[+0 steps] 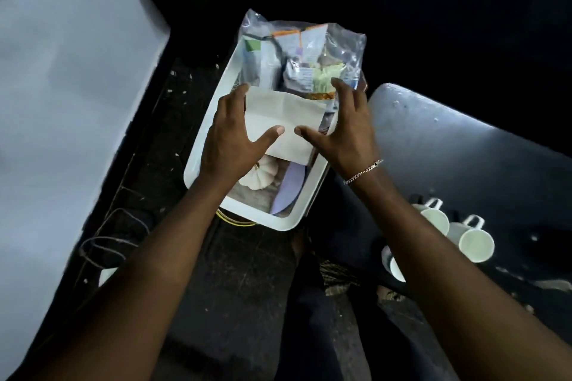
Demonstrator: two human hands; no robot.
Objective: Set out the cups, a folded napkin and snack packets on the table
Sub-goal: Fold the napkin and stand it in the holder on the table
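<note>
A white tray (198,161) sits on the dark floor in the middle of the view. A clear plastic bag of snack packets (305,56) lies across its far end. A folded white napkin (280,116) rests over the tray's middle. My left hand (230,139) lies on the napkin's left side, fingers spread, thumb on the paper. My right hand (343,130) reaches over the napkin's right side, fingertips at the bag, thumb on the napkin. Whether the napkin is lifted or only touched is unclear. Two white cups (473,241) lie on their sides on the dark round table (448,145) at the right; a third cup (394,266) shows partly beside my right forearm.
A small white pumpkin-shaped object (258,178) and a pale purple sheet (289,187) lie in the tray's near end. A large pale surface (62,102) fills the left. Dark cords (105,238) trail on the floor at the lower left.
</note>
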